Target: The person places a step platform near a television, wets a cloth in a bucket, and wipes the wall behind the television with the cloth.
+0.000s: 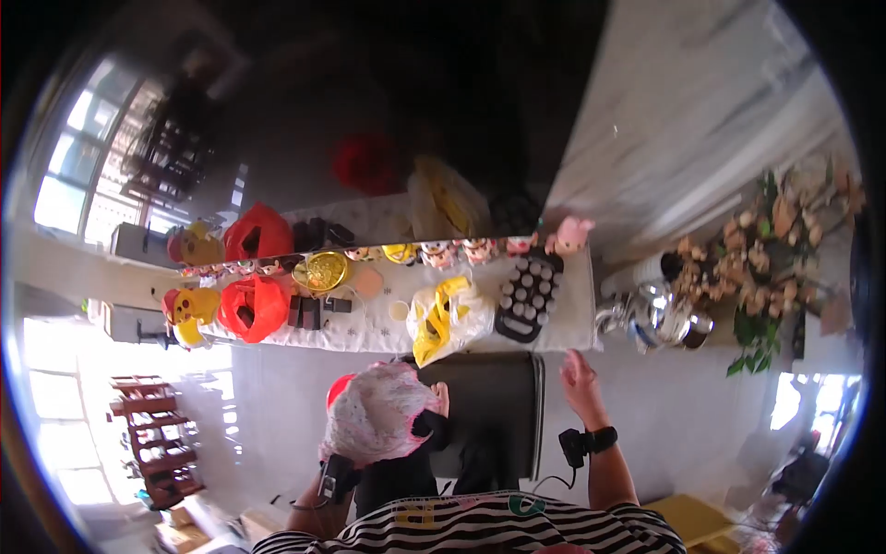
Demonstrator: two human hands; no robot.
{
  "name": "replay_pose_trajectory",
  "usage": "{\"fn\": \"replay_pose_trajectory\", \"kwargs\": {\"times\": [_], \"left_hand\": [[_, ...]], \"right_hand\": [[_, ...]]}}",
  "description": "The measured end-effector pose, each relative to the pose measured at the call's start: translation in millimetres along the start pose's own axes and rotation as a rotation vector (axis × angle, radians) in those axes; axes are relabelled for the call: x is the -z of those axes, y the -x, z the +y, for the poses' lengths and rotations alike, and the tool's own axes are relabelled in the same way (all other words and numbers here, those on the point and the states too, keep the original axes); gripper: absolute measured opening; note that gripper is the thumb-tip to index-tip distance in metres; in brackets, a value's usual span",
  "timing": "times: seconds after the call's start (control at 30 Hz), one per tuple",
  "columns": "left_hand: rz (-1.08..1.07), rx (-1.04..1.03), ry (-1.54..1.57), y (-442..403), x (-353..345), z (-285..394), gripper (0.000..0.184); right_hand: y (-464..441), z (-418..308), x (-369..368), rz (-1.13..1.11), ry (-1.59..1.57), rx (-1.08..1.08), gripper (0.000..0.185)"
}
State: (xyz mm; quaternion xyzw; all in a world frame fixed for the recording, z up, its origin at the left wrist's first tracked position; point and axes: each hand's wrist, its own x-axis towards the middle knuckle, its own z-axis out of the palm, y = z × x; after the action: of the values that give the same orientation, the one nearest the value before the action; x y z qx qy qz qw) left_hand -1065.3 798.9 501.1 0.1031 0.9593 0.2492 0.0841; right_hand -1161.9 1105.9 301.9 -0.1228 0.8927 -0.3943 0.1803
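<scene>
Well, from the head view I see the soft, pale pink-and-white patterned cloth (380,415) bunched over the person's left hand, in front of the body and below the table's front edge; a bright red patch (339,390) shows at its side. That left hand is hidden in the folds, so I cannot tell whether its fingers grip or lie loose; the right hand (579,379) is released, fingers extended and holding nothing, just beside the front corner of the long white-covered table (374,334). I'd judge the cloth light, limp and hardly breakable, perhaps a little slippery if it is plastic; its gathered rim or a thick fold would be the place to take hold.

Counting, I make it one patterned cloth; one red bag (254,309); one yellow-and-white plastic bag (449,319); one round golden dish (321,271); one yellow duck figure with a red cap (192,314); one pink pig figure (570,236); one dark tray (519,327) bearing more than a dozen round, pale-topped pieces (532,286); at least three small black boxes (305,313); two black wrist devices (572,448), one per arm.
</scene>
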Motion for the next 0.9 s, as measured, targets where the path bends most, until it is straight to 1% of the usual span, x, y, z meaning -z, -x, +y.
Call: {"fn": "replay_pose_trajectory", "kwargs": {"times": [0.03,0.1,0.17,0.2,0.23,0.27,0.3,0.37,0.4,0.47,0.5,0.57,0.63,0.67,0.73,0.77,0.8,0.83,0.87,0.9], "left_hand": [[0.02,-0.008,0.016,0.3,1.8,-3.1,0.038],[0.059,-0.022,0.047,4.3,6.6,-10.5,0.038],[0.092,-0.021,0.084,16.5,8.9,-17.4,0.038],[0.113,-0.019,0.102,24.1,10.2,-21.6,0.038],[0.132,-0.013,0.119,34.5,12.3,-24.8,0.038],[0.149,-0.008,0.137,44.1,14.6,-30.0,0.038],[0.168,-0.001,0.158,53.1,16.6,-34.3,0.039],[0.205,0.017,0.202,71.3,19.7,-42.8,0.039],[0.221,0.023,0.222,77.3,22.6,-48.7,0.039],[0.254,0.032,0.259,83.0,29.9,-60.9,0.039],[0.265,0.032,0.279,83.1,32.9,-66.3,0.04],[0.286,0.025,0.32,79.6,42.1,-76.9,0.04],[0.29,0.012,0.36,72.7,49.5,-82.9,0.04],[0.286,0.008,0.374,69.1,51.6,-83.4,0.041],[0.29,0.004,0.387,60.6,61.5,-82.6,0.041],[0.29,0.008,0.39,56.9,66.9,-80.5,0.041],[0.294,0.017,0.39,53.3,72.7,-78.9,0.041],[0.3,0.021,0.394,48.7,80.0,-73.5,0.041],[0.309,0.027,0.393,42.9,89.1,-69.8,0.042],[0.31,0.03,0.387,37.0,99.0,-64.0,0.042]], "right_hand": [[-14.9,-34.9,17.7,0.103,-0.142,0.078,0.039],[-42.3,-108.4,56.2,0.21,-0.183,0.265,0.044],[-74.5,-167.1,89.4,0.362,-0.06,0.427,0.048],[-88.6,-202.3,104.0,0.432,-0.156,0.445,0.054],[-107.7,-224.4,120.8,0.513,-0.121,0.573,0.057],[-121.7,-248.1,134.4,0.585,-0.106,0.616,0.051],[-137.7,-272.6,143.3,0.66,-0.166,0.624,0.049],[-165.1,-308.0,160.0,0.628,-0.451,0.681,0.048],[-175.9,-321.6,163.6,0.667,-0.569,0.688,0.051],[-190.7,-335.4,168.9,0.627,-0.798,0.702,0.053],[-199.2,-322.6,177.1,0.729,-0.771,0.554,0.055],[-197.8,-343.1,170.9,0.894,-0.608,0.375,0.061],[-184.6,-371.1,158.4,0.911,-0.512,0.336,0.066],[-185.2,-365.1,160.4,0.862,-0.561,0.333,0.066],[-183.6,-361.2,166.4,0.831,-0.658,0.321,0.064],[-185.3,-345.7,178.5,0.726,-0.667,0.302,0.065],[-183.5,-342.9,189.4,0.57,-0.637,0.278,0.065],[-180.3,-347.4,195.2,0.504,-0.538,0.207,0.065],[-178.8,-349.3,191.5,0.595,-0.508,0.21,0.066],[-178.7,-349.8,200.6,0.536,-0.161,0.271,0.067]]}}
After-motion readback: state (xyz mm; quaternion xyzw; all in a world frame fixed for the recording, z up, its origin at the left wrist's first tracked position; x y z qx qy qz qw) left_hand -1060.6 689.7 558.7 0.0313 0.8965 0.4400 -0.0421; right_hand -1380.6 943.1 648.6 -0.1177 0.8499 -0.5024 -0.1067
